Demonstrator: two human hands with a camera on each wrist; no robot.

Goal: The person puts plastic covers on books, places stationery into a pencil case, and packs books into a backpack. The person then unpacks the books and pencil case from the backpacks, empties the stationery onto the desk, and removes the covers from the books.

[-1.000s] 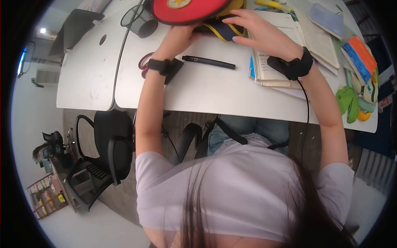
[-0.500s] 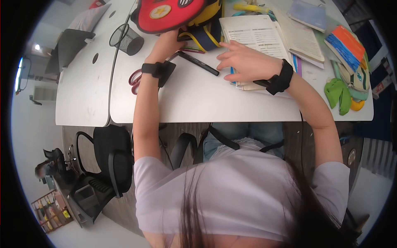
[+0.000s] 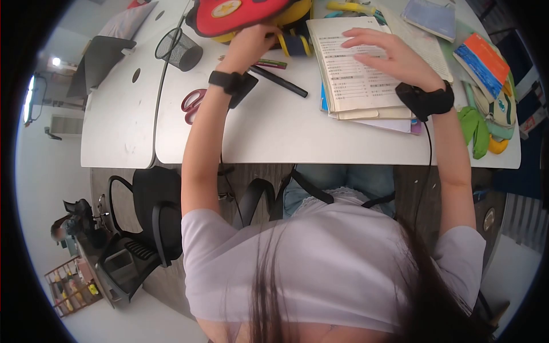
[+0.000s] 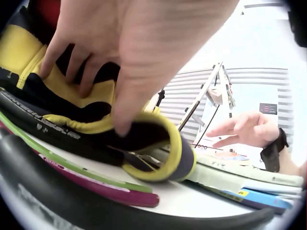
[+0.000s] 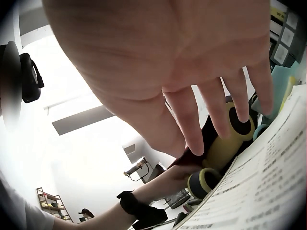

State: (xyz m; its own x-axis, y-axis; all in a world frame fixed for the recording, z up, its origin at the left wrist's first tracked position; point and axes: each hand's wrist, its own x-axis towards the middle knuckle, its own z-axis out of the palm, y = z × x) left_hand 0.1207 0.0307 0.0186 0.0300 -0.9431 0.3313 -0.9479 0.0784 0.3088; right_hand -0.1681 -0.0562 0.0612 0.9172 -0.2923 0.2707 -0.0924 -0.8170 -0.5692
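My left hand [image 3: 249,50] is at the near edge of a red, yellow and black bag [image 3: 241,11] with a star badge. In the left wrist view its fingers curl over the bag's yellow trim [image 4: 98,93], with the thumb against a yellow-edged strap loop [image 4: 184,158]. My right hand [image 3: 394,56] hovers over an open printed book [image 3: 357,77], fingers spread and holding nothing. Between bag and book lies a black pen [image 3: 280,82]. A green pen [image 4: 96,167] and a purple pen [image 4: 105,191] lie beside the bag.
Red-handled scissors [image 3: 193,105] lie left of my left forearm, with a mesh pen cup [image 3: 186,52] farther back. On the right are an orange and blue booklet [image 3: 483,60], a green cloth item [image 3: 473,128] and a blue-grey notebook [image 3: 430,18].
My right hand has left the bag's edge and moved right, over the book. My left hand stays at the bag. Pens by the bag's near edge have come into view.
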